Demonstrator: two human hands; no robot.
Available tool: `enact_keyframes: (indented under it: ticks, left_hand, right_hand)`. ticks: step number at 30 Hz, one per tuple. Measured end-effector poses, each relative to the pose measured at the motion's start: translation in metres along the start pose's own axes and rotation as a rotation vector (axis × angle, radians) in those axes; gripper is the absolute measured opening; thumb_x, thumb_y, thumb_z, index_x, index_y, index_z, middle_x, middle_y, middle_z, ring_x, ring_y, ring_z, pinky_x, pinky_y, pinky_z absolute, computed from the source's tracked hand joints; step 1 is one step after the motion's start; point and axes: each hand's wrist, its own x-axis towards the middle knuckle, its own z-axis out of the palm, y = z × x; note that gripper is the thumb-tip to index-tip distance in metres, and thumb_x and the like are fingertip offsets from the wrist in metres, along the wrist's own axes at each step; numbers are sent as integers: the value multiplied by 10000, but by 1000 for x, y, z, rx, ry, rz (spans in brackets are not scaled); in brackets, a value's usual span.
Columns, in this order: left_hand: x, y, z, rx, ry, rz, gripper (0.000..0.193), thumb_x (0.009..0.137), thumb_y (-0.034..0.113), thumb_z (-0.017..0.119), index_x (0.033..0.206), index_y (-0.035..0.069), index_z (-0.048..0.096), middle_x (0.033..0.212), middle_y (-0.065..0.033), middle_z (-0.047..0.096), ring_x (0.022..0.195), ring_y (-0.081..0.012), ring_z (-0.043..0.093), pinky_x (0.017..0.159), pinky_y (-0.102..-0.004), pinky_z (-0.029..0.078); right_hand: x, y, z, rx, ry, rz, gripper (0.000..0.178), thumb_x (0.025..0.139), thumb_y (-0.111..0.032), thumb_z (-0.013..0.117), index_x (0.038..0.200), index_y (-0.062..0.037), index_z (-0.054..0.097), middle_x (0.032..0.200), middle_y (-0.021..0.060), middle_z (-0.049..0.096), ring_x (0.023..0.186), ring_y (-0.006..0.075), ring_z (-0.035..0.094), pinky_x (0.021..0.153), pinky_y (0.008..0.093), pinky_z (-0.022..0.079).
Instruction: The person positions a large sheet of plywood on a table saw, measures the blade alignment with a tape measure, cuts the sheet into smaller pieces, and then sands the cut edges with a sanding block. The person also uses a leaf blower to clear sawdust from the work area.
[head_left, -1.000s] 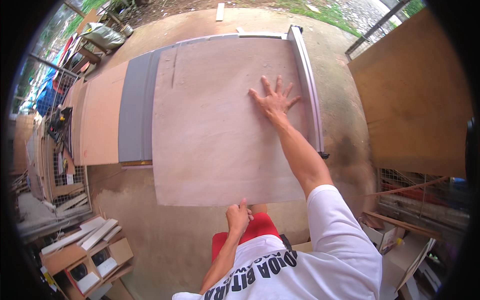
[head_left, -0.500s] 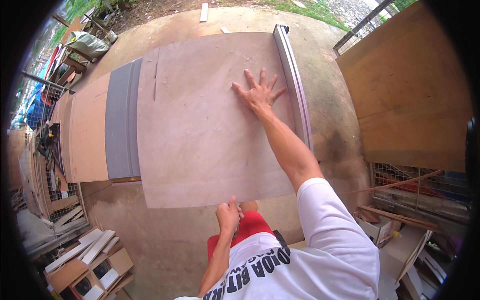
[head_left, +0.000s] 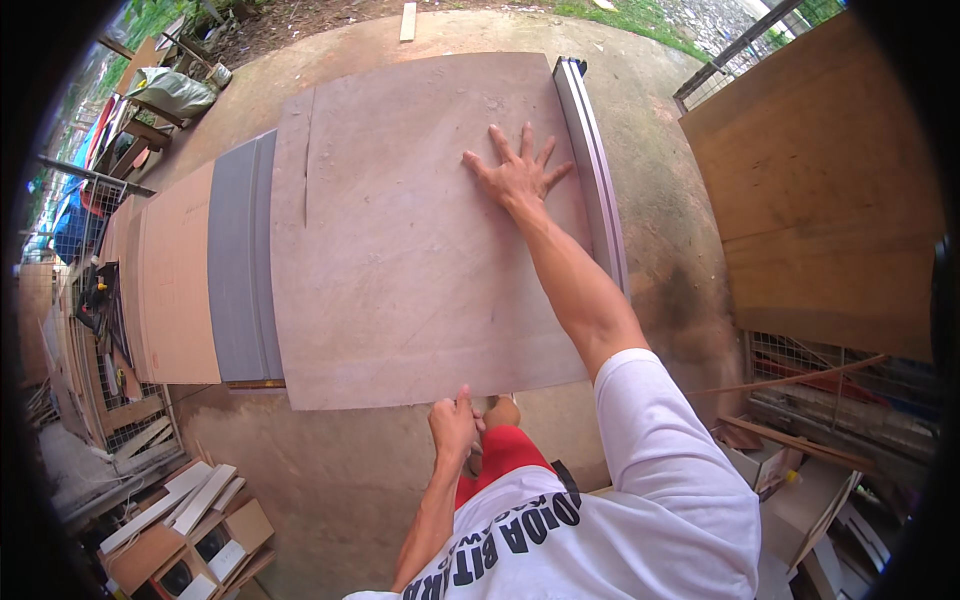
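A wide, thin plywood sheet (head_left: 400, 290) lies flat in front of me, with a long slit near its left edge. My right hand (head_left: 517, 180) is spread flat on its upper right area, palm down and fingers apart. At the sheet's near edge, my left hand (head_left: 455, 424) is closed, its thumb over the edge and its fingers curled below. Along the sheet's right side runs a long pale metal rail (head_left: 596, 175) with a dark end piece. Left of the sheet sits a grey panel (head_left: 240, 260), partly covered by it.
A tan board (head_left: 177, 280) extends left beyond the grey panel. Offcuts and boxes (head_left: 190, 530) are piled at lower left. A large brown board (head_left: 820, 200) stands at right against wire mesh. More wood scraps (head_left: 810, 500) lie at lower right. Concrete floor (head_left: 330, 480) surrounds the work.
The plywood sheet has slid away from me relative to the grey panel and the rail. Both hands keep their places on it. More of my bare knee shows below the near edge.
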Motion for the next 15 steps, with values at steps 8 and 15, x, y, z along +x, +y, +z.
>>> enact_keyframes:
  ticks: [8, 15]
  left_hand:
    - [29, 26, 3, -28, -6, 17, 639, 1087, 406, 592, 635, -44, 629, 526, -104, 618, 463, -170, 635, 463, -345, 483]
    - [36, 18, 3, -87, -28, -13, 586, 1098, 386, 583, 675, -19, 602, 579, -86, 620, 468, -168, 627, 443, -318, 462]
  right_hand:
    - [39, -7, 2, -2, 4, -1, 851, 875, -866, 475, 1622, -473, 361, 1782, 76, 115, 1617, 457, -71, 1172, 798, -124]
    - [46, -3, 1, 13, -15, 12, 848, 889, -877, 437, 1633, -485, 328, 1788, 57, 85, 1613, 465, -88, 1155, 810, -137]
